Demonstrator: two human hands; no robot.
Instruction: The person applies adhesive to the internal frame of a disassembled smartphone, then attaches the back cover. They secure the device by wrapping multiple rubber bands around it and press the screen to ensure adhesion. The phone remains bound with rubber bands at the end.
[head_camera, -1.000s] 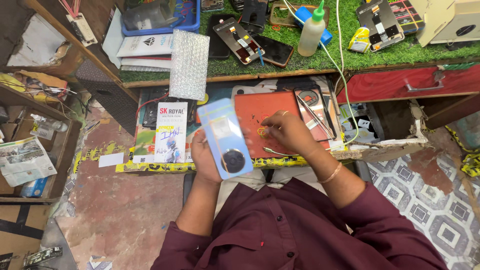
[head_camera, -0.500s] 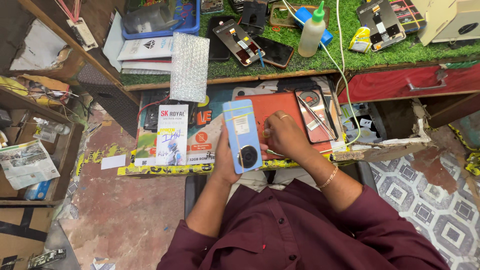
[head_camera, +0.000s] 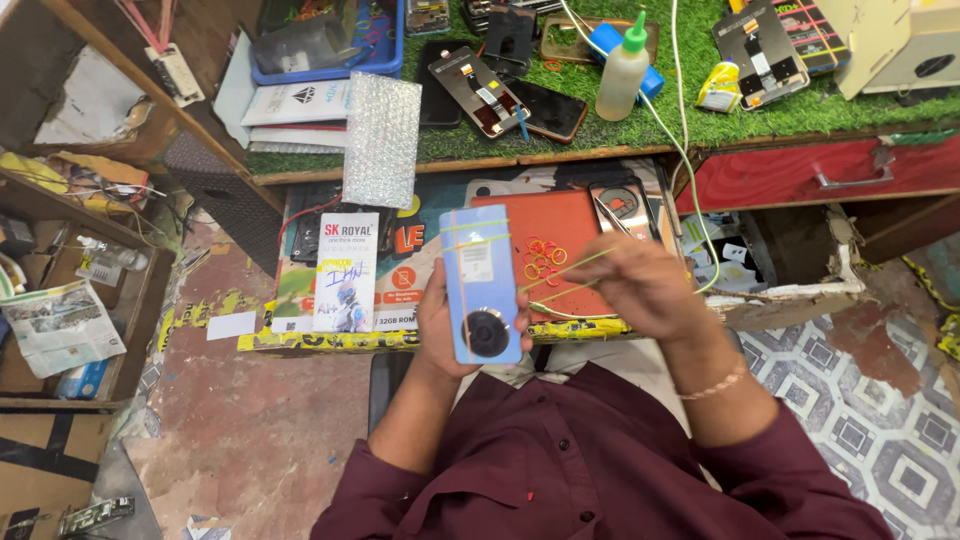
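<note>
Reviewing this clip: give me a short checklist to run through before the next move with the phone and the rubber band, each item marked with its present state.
1. Left hand grips the blue phone from behind: ok.
2. Phone held upright, back with round camera facing up: ok.
3. Yellow rubber band stretched from the phone to the right hand: ok.
4. Bands already wrapped across the phone's upper part: ok, two seen.
5. Stretched band fully seated around the phone: cannot tell, far side hidden.
6. Spare rubber bands within reach on the red mat: ok.
</note>
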